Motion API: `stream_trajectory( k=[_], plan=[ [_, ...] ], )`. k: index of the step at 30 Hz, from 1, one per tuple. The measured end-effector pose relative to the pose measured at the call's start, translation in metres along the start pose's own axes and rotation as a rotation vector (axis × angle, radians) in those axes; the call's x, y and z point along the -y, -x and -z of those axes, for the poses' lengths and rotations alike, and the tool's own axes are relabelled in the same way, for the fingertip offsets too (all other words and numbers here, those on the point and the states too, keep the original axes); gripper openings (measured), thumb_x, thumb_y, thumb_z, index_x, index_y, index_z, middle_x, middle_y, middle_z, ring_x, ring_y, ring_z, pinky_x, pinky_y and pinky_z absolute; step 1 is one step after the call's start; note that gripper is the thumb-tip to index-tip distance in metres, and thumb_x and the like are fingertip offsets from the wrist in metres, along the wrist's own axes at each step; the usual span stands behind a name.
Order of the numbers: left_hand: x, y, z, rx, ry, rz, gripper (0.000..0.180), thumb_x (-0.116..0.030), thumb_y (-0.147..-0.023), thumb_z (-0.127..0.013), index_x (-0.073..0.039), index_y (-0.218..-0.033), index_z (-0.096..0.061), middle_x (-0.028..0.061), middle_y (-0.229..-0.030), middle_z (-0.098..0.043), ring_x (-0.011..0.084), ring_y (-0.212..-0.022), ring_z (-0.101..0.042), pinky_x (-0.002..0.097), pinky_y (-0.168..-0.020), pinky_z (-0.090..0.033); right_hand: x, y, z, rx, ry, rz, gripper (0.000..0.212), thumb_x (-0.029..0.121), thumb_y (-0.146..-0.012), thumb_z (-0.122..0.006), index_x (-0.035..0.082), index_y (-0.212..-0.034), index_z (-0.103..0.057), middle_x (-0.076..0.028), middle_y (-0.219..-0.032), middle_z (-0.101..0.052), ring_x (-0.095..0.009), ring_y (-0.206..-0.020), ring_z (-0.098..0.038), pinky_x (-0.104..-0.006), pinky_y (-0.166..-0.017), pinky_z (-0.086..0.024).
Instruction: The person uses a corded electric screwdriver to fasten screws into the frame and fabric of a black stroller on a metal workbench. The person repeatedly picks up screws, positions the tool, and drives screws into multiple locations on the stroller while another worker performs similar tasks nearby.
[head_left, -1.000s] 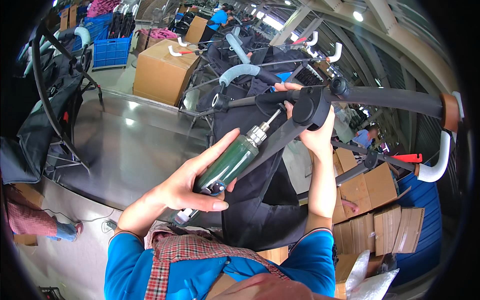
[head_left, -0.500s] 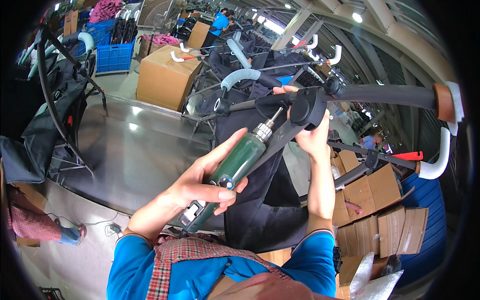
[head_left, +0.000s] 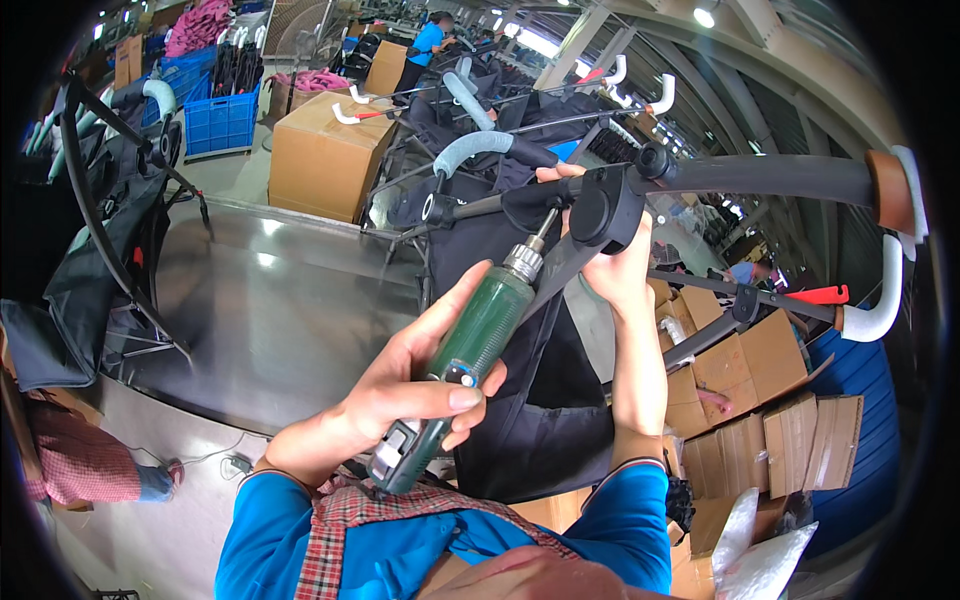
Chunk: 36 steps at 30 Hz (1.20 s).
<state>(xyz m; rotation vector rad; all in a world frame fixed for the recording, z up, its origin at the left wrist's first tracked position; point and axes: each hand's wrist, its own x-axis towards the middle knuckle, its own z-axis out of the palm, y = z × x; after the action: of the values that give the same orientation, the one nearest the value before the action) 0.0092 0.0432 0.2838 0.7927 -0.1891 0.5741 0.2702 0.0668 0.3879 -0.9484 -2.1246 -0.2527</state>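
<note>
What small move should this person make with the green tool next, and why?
Probably ease the green screwdriver forward slightly to seat its bit: the left hand aims it close beside the black joint, which the right hand clasps from behind, though I can't tell whether the tip touches anything.

A smooth grey metal-topped table (head_left: 300, 310) spreads across the workshop, overhead light glinting off its far end. At its left side a dark tubular frame (head_left: 75, 270) stands with its slim legs on the metal. Black fabric (head_left: 530, 385) hangs over the table's right end, hiding its edge; whether it rests there cannot be told. On the pale floor (head_left: 170, 545) lie a small dark plug-like block (head_left: 237, 466) and, beyond the table, a blue crate (head_left: 220, 125).
</note>
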Motion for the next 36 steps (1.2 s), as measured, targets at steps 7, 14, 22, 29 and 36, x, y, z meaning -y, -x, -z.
stream_trajectory(
  k=[7, 14, 22, 29, 36],
  plan=[
    [0.007, -0.009, 0.015, 0.182, 0.434, 0.071, 0.102, -0.002, -0.082, -0.061, -0.032, -0.162, -0.005, 0.0160, -0.102, -0.052, 0.0162, -0.064, -0.054, 0.0298, -0.054, -0.048, -0.001, 0.002, 0.003, -0.020, 0.018, 0.026, 0.034, -0.008, -0.091, -0.056, -0.009, -0.124, -0.060, -0.022, -0.115, -0.070, -0.026, -0.109, -0.068, -0.0390, -0.096, -0.054],
    [0.035, -0.018, 0.040, 0.243, 0.541, -0.025, 0.100, -0.009, -0.081, -0.069, -0.027, -0.160, -0.011, 0.0203, -0.103, -0.046, 0.0190, -0.063, -0.055, 0.0304, -0.050, -0.051, 0.007, 0.002, 0.009, 0.048, 0.103, -0.028, 0.050, -0.005, -0.074, -0.065, -0.003, -0.125, -0.061, -0.013, -0.122, -0.071, -0.022, -0.107, -0.070, -0.0315, -0.093, -0.053],
    [0.086, 0.045, 0.069, 0.356, 0.276, -0.203, 0.133, -0.002, -0.061, -0.085, -0.030, -0.161, -0.002, 0.0318, -0.101, -0.055, 0.0265, -0.055, -0.058, 0.0336, -0.045, -0.051, 0.002, 0.178, 0.122, -0.251, 0.262, -0.224, 0.029, 0.010, -0.093, -0.066, 0.003, -0.121, -0.068, -0.007, -0.102, -0.077, -0.020, -0.098, -0.072, -0.0347, -0.091, -0.054],
    [0.164, -0.004, 0.005, 0.302, 0.100, 0.212, 0.147, 0.005, -0.056, -0.085, -0.027, -0.158, 0.017, 0.0309, -0.096, -0.057, 0.0250, -0.056, -0.064, 0.0302, -0.047, -0.055, -0.022, 0.460, 0.169, -0.350, -0.149, -1.026, 0.018, 0.012, -0.099, -0.060, -0.001, -0.108, -0.068, -0.006, -0.081, -0.070, -0.012, -0.076, -0.066, -0.0291, -0.072, -0.054],
    [0.197, -0.028, -0.010, 0.041, -0.097, 0.216, 0.142, 0.002, -0.052, -0.080, -0.018, -0.160, 0.011, 0.0294, -0.087, -0.057, 0.0223, -0.044, -0.060, 0.0280, -0.039, -0.052, 0.036, 0.625, 0.117, 0.150, 0.270, -1.325, 0.010, 0.013, -0.082, -0.070, 0.010, -0.092, -0.071, -0.009, -0.085, -0.071, -0.029, -0.081, -0.070, -0.0396, -0.072, -0.055]
  ],
)
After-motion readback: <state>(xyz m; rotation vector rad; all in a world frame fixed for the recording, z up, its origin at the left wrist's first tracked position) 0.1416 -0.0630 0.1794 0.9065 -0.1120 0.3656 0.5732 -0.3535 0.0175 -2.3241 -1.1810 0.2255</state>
